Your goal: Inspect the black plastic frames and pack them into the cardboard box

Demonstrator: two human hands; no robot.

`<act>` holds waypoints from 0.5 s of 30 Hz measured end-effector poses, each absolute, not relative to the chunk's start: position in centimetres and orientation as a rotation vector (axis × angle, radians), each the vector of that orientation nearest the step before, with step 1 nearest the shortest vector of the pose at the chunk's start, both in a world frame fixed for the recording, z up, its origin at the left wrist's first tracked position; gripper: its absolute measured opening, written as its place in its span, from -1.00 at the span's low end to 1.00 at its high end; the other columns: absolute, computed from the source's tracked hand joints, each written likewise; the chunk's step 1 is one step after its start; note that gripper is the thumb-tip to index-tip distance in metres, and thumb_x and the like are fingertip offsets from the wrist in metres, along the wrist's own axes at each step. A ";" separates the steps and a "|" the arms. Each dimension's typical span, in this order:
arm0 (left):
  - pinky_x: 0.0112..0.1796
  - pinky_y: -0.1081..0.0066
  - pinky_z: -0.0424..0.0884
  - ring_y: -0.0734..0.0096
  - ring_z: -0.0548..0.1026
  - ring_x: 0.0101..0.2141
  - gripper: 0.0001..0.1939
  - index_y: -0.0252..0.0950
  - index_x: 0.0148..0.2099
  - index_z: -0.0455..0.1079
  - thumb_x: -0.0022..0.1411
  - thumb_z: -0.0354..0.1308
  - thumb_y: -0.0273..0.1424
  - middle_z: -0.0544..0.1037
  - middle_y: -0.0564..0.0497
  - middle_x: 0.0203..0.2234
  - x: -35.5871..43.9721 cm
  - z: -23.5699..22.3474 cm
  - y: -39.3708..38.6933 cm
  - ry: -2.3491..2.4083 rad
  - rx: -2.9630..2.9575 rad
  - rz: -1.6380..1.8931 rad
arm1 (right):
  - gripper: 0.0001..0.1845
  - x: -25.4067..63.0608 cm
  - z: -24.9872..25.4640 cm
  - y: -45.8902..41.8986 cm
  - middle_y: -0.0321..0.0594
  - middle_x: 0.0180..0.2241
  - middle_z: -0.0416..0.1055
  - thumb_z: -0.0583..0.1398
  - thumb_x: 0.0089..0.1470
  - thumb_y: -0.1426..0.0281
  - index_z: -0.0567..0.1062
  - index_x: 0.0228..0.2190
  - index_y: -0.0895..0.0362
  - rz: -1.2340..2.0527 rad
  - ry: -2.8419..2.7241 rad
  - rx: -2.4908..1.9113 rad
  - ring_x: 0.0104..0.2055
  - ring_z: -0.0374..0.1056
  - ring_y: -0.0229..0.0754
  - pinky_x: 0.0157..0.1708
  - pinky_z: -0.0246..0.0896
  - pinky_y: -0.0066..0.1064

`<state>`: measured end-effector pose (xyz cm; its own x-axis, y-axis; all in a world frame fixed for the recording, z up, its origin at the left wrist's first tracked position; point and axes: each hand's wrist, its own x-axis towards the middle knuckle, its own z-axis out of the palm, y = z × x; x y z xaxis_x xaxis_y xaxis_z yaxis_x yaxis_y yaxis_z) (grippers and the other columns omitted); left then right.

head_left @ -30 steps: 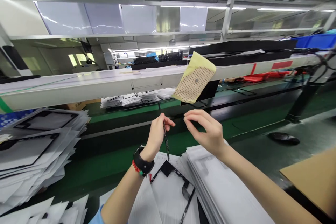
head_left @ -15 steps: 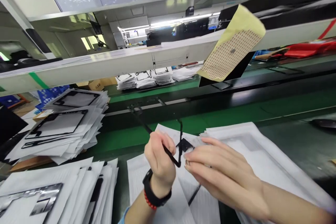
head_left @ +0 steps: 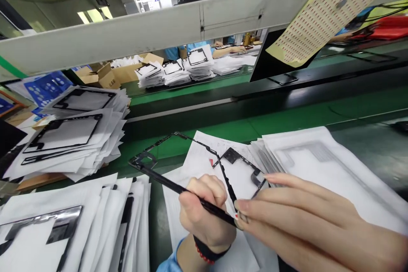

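My left hand point(head_left: 207, 208), with a black band and red beads at the wrist, is closed around one long side of a thin black rectangular frame point(head_left: 159, 178). The frame is tilted up, its far end pointing to the left. At its near corner the fingertips of my right hand point(head_left: 306, 216) are pressed together; a tiny piece with a red spot shows there, too small to name. Behind the hands, a second black frame point(head_left: 230, 156) lies on white sheets point(head_left: 204, 146), partly covered by my right fingers.
Stacks of white sheets with black frames stand at left point(head_left: 73, 131) and front left point(head_left: 95, 208). More white sheets point(head_left: 306, 157) lie at right. A white beam point(head_left: 153, 29) crosses above, with a yellow dotted sheet point(head_left: 318, 25) hanging from it. Co-workers' arms point(head_left: 229, 51) show beyond.
The held frame has swung round and now shows its full outline. My right hand has come to its near corner. The second frame is more exposed, and the camera view has tipped downward.
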<state>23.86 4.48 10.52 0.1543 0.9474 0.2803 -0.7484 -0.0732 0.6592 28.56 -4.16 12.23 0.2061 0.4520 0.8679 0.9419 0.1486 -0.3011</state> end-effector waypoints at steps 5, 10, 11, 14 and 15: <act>-0.67 0.46 0.13 0.55 0.09 -0.76 -0.40 -0.27 -0.63 0.07 0.33 0.01 -0.01 0.15 0.14 -0.83 23.5 9.7 5.2 0.290 0.890 1.463 | -0.64 28.3 12.4 -2.1 -0.43 -0.57 0.57 0.03 0.37 0.21 0.54 -0.39 -0.11 -0.620 -1.333 -1.435 -0.54 0.48 -0.22 -0.04 0.45 -0.41; -0.65 0.42 0.15 0.53 0.16 -0.74 -0.44 -0.25 -0.60 0.12 0.33 0.02 -0.01 0.20 0.13 -0.80 23.0 8.9 5.9 0.280 0.881 1.458 | -0.58 28.6 13.1 -1.2 -0.38 -0.55 0.57 -0.01 0.38 0.21 0.56 -0.41 -0.10 -0.588 -1.465 -1.471 -0.52 0.49 -0.23 -0.26 0.49 -0.43; -0.64 0.41 0.17 0.52 0.18 -0.73 -0.45 -0.25 -0.59 0.14 0.34 0.01 -0.02 0.21 0.12 -0.79 22.9 8.7 6.0 0.260 0.886 1.439 | -0.57 28.6 13.3 -1.1 -0.38 -0.55 0.57 -0.01 0.38 0.21 0.56 -0.41 -0.09 -0.572 -1.494 -1.456 -0.52 0.48 -0.23 -0.28 0.49 -0.43; -0.62 0.39 0.21 0.49 0.25 -0.71 -0.47 -0.23 -0.57 0.20 0.36 0.00 -0.03 0.24 0.11 -0.76 22.6 8.5 5.9 0.221 0.904 1.397 | -0.58 28.3 13.9 -0.6 -0.43 -0.57 0.56 0.00 0.37 0.20 0.55 -0.43 -0.08 -0.520 -1.477 -1.383 -0.56 0.45 -0.25 -0.32 0.49 -0.41; -0.62 0.39 0.20 0.49 0.25 -0.71 -0.48 -0.23 -0.57 0.21 0.35 0.00 -0.03 0.25 0.11 -0.76 22.5 8.4 5.9 0.220 0.907 1.390 | -0.57 28.1 14.0 -0.5 -0.43 -0.57 0.55 0.01 0.37 0.20 0.54 -0.44 -0.07 -0.508 -1.452 -1.368 -0.57 0.44 -0.25 -0.34 0.49 -0.39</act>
